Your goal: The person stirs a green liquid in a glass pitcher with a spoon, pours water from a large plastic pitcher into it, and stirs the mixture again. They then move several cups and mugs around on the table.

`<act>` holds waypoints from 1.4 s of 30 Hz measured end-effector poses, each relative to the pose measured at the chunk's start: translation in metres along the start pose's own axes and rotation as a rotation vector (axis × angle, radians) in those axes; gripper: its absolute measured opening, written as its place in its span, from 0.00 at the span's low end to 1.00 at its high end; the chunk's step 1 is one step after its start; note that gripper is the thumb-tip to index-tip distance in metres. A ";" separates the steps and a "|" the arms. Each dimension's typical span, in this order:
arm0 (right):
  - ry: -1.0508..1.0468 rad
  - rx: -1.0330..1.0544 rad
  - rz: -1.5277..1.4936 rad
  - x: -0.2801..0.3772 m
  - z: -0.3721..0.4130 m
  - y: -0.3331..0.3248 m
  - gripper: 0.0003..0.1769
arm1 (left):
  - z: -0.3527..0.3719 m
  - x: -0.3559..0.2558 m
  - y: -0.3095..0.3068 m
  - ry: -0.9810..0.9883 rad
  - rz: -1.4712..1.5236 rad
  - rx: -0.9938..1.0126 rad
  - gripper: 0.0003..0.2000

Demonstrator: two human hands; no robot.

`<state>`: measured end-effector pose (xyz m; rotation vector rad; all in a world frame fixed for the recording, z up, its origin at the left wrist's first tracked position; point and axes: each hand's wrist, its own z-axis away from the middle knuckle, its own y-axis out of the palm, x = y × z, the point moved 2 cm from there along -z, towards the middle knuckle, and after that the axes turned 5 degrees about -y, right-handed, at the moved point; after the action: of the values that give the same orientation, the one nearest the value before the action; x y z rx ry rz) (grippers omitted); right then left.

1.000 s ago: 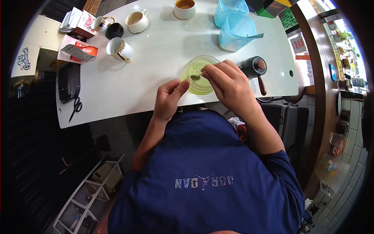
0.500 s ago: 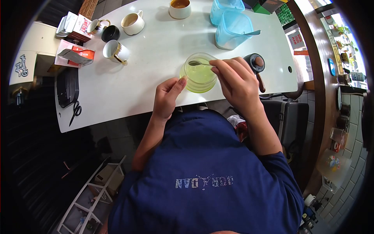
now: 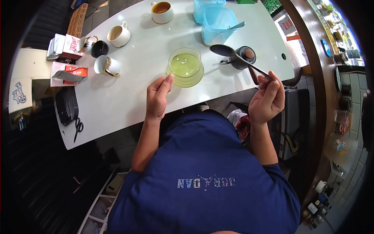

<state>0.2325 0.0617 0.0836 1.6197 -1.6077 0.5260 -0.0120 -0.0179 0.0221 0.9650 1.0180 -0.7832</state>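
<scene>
A clear glass jug (image 3: 186,72) of pale green liquid stands on the white table near its front edge. My left hand (image 3: 159,95) grips the jug at its left side, thumb near the rim. To the right, my right hand (image 3: 268,97) is closed on the handle of a dark spoon (image 3: 247,60), raised in the air with its bowl pointing left. Behind the spoon is a dark round pot (image 3: 244,57) with a brown knob and handle. The spoon is apart from the jug.
Two light blue containers (image 3: 218,29) stand at the back of the white table (image 3: 136,66), one with a spoon in it. Several cups, including a white mug (image 3: 119,35), are at the left and back. Black scissors (image 3: 78,128) lie at the left edge.
The spoon has come out of the jug, and my right hand has carried it right. My left hand still holds the jug. The whole view has shifted slightly.
</scene>
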 end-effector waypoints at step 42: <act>0.605 0.469 0.855 -0.098 0.052 -0.065 0.14 | 0.005 0.010 -0.019 -0.003 -0.047 0.022 0.15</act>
<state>0.2721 0.0787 -0.0374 0.8199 -1.6909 1.7500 -0.0236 -0.0311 0.0083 0.9616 1.0349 -0.8361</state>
